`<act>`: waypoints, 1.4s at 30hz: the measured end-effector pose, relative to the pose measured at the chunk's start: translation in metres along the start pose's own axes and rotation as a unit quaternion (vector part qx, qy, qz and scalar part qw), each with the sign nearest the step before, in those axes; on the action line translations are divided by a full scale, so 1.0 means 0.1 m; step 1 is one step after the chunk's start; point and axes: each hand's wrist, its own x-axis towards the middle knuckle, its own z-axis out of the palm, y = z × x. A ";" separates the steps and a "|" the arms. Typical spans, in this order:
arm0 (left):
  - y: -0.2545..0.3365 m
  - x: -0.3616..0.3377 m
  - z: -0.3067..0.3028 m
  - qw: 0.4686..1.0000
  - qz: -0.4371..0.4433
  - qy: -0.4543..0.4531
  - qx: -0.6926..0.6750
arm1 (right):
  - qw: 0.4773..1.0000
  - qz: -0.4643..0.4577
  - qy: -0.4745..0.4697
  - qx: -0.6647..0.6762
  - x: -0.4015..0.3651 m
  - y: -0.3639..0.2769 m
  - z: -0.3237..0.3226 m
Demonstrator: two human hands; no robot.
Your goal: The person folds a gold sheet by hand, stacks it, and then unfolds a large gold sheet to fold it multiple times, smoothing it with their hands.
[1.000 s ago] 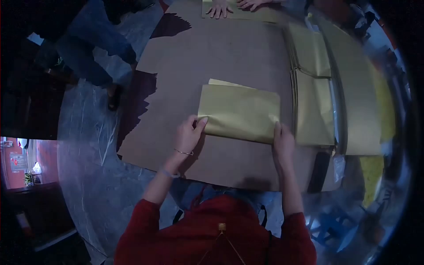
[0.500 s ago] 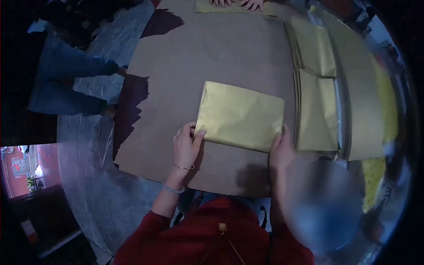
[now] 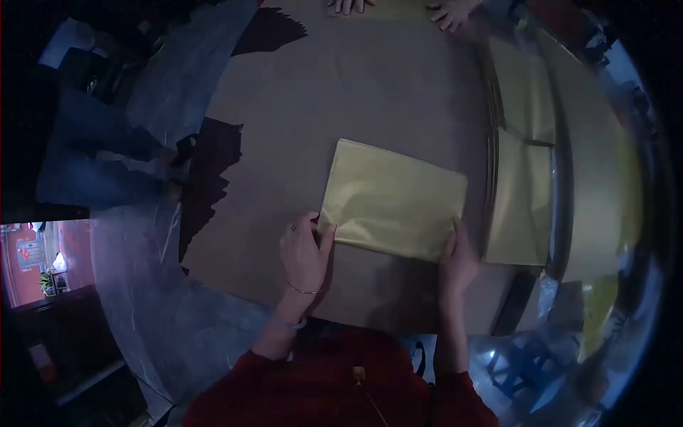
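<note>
A folded sheet of gold paper (image 3: pixel 393 198) lies flat on a large brown paper-covered table (image 3: pixel 370 92). My left hand (image 3: pixel 304 255) pinches its near left corner, thumb on top. My right hand (image 3: pixel 457 260) holds its near right corner, fingers along the edge. Both arms wear red sleeves.
Stacks of folded gold sheets (image 3: pixel 523 192) line the table's right side, with a wider sheet (image 3: pixel 594 178) beyond them. Another person's hands (image 3: pixel 448 11) rest on gold paper at the far edge. A grey marbled floor (image 3: pixel 142 285) lies to the left, where a person in jeans (image 3: pixel 99 156) stands.
The sheet's upper layer came down flat, hiding the lighter edge behind it. Both my hands stayed on the near corners. The person on the left stepped along the floor.
</note>
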 end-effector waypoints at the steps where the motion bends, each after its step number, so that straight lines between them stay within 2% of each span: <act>1: 0.00 -0.01 0.01 1.000 0.000 0.000 -0.001 | 1.000 -0.001 0.000 -0.001 -0.01 0.00 -0.01; 5: 0.01 0.01 0.01 1.000 0.006 -0.009 -0.007 | 0.999 0.015 -0.017 -0.042 0.01 -0.01 0.01; 8: 0.05 0.03 -0.02 1.000 -0.002 -0.011 0.001 | 0.999 -0.018 0.039 0.021 0.04 -0.03 0.01; 13: 0.01 0.03 0.02 0.999 -0.024 -0.023 -0.012 | 0.999 0.028 -0.042 0.011 0.03 -0.03 -0.03; 20: 0.11 0.05 -0.03 1.000 -0.004 -0.016 0.011 | 0.998 0.037 -0.042 0.017 0.01 0.01 0.00; 22: 0.09 0.04 -0.01 0.999 -0.041 -0.018 -0.003 | 0.999 -0.006 -0.006 0.032 0.04 -0.01 -0.02; 23: 0.07 0.05 0.00 0.999 -0.033 -0.022 -0.006 | 1.000 -0.003 -0.005 0.029 0.03 -0.01 -0.03; 25: 0.04 0.04 0.01 0.999 -0.039 -0.028 -0.015 | 0.997 0.033 -0.066 0.025 0.00 0.01 -0.05; 28: 0.07 0.05 -0.02 0.996 -0.061 -0.044 -0.046 | 0.989 0.086 -0.097 0.077 0.01 -0.02 -0.09; 32: 0.03 0.02 0.00 0.996 -0.060 -0.036 -0.060 | 0.985 0.115 -0.116 0.056 0.00 -0.02 -0.11; 34: 0.05 0.02 -0.01 0.997 -0.061 -0.033 -0.043 | 0.992 0.079 -0.070 0.063 -0.05 0.04 -0.03; 42: 0.04 0.02 0.01 0.999 -0.038 -0.016 -0.022 | 0.992 0.081 -0.091 0.043 -0.04 0.04 -0.02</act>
